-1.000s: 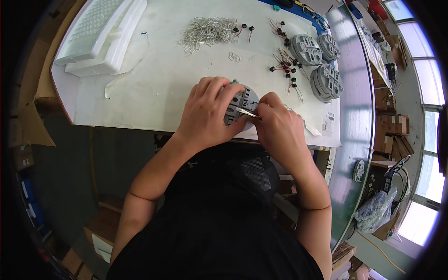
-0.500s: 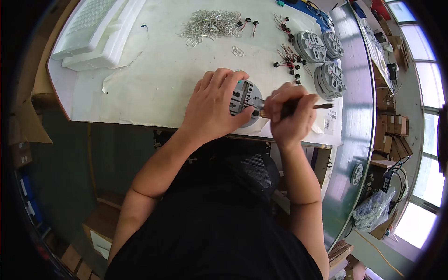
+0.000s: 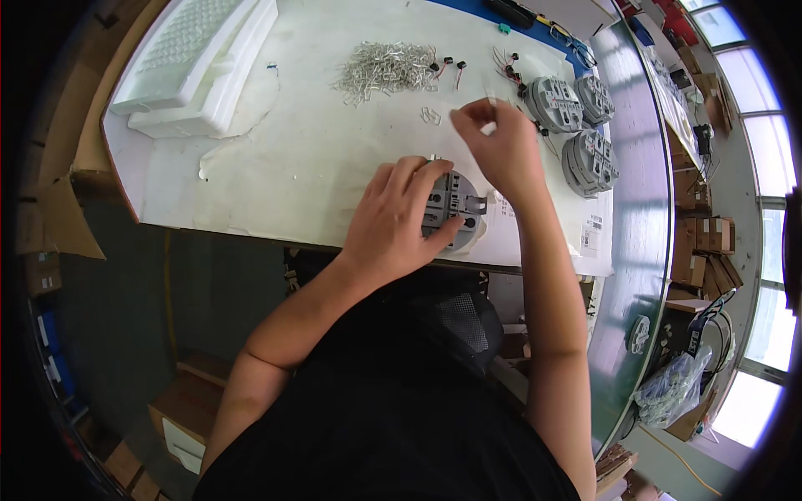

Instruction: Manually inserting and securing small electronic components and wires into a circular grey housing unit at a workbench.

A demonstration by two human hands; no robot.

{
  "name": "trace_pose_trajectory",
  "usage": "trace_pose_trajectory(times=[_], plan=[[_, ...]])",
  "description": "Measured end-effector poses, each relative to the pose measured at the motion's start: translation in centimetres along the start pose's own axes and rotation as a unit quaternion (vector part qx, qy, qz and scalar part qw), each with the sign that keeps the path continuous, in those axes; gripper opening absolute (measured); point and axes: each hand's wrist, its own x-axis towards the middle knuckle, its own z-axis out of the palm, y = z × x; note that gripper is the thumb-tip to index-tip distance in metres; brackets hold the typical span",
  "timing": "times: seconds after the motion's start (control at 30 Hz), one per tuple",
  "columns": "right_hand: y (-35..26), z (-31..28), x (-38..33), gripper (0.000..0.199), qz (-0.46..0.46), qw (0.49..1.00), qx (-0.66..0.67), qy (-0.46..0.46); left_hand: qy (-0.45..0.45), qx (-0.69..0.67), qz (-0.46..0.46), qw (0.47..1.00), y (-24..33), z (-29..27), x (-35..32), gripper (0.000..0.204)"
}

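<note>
Honestly a lot of this is hard to see. The left hand (image 3: pixel 399 219) is lying flat over the round grey part (image 3: pixel 455 213) near the front edge of the table, fingers spread and pressing down on it, not wrapped around it, so about half the disc is getting covered. The right hand (image 3: pixel 499 144) is hovering further back with thumb and forefinger pinched together up top. There might be something tiny between them, but it's too small for me to tell. The person's dark shirt is blocking the table's front edge in the middle.

The part is a moulded-looking grey disc with square slots cut into its face. Three more grey discs (image 3: pixel 575 125) are sitting to the right, same ribbed look. A heap of thin shiny metal pins (image 3: pixel 386 68) is glinting at the back, with a few small black-and-red wired bits (image 3: pixel 447 65) just beside it. Two white foam trays (image 3: pixel 196 63), dimpled on top, are stacking up at the far left.

The white table (image 3: pixel 284 159) is looking a bit scuffed. Cardboard boxes (image 3: pixel 700 271) are piling up on the right near bright windows (image 3: pixel 764 142), and the floor's a glossy green.
</note>
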Motion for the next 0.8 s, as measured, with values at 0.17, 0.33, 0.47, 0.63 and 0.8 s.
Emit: trace_pose_trajectory(times=[0.17, 0.33, 0.47, 0.63, 0.8], plan=[[2.9, 3.0, 2.6, 0.022, -0.024, 0.972, -0.23, -0.048, 0.034, -0.025, 0.011, 0.999, 0.0, 0.0, 0.1, 0.055], [3.3, 2.3, 2.9, 0.017, -0.06, 0.973, -0.208, -0.086, 0.055, -0.131, -0.001, 0.99, -1.7, -2.9, -0.8, 0.027], [3.7, 2.3, 2.4, 0.015, -0.089, 0.965, -0.239, -0.061, 0.072, -0.163, -0.018, 0.984, -2.8, -3.5, -0.2, 0.016], [2.4, -0.3, 1.4, 0.014, -0.144, 0.979, -0.144, -0.013, 0.059, -0.164, -0.019, 0.985, -2.1, -3.7, 0.4, 0.015], [0.0, -3.5, -2.2, 0.019, 0.075, 0.985, -0.029, -0.149, 0.039, -0.172, -0.027, 0.984, -2.4, -2.4, 0.5, 0.019]])
